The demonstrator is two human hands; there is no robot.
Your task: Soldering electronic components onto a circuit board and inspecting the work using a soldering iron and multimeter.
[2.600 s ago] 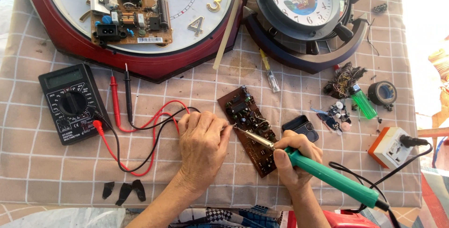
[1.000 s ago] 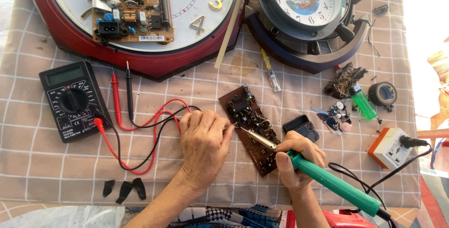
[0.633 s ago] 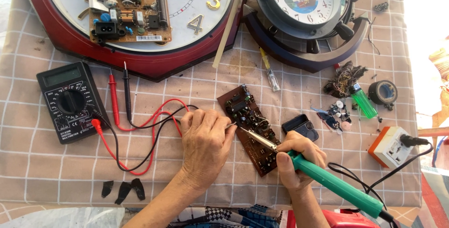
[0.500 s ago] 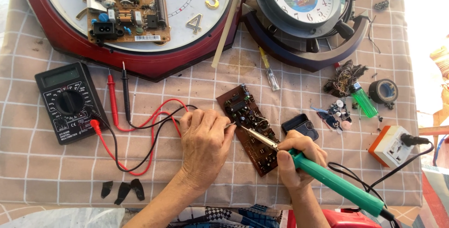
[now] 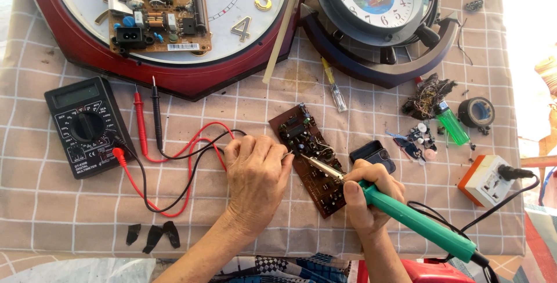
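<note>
A green-handled soldering iron point(image 5: 406, 213) is gripped in the right hand point(image 5: 368, 199), its tip set on the brown circuit board point(image 5: 310, 158) lying at ten o'clock from that hand. A thin wire is pinched at the board's edge by the left hand point(image 5: 255, 178), at nine o'clock of the board.

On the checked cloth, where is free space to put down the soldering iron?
Bare cloth lies below the multimeter, left of the red and black leads. Another patch sits between the right hand and the white socket block. It is crowded around the small parts, green lighter and tape roll.
</note>
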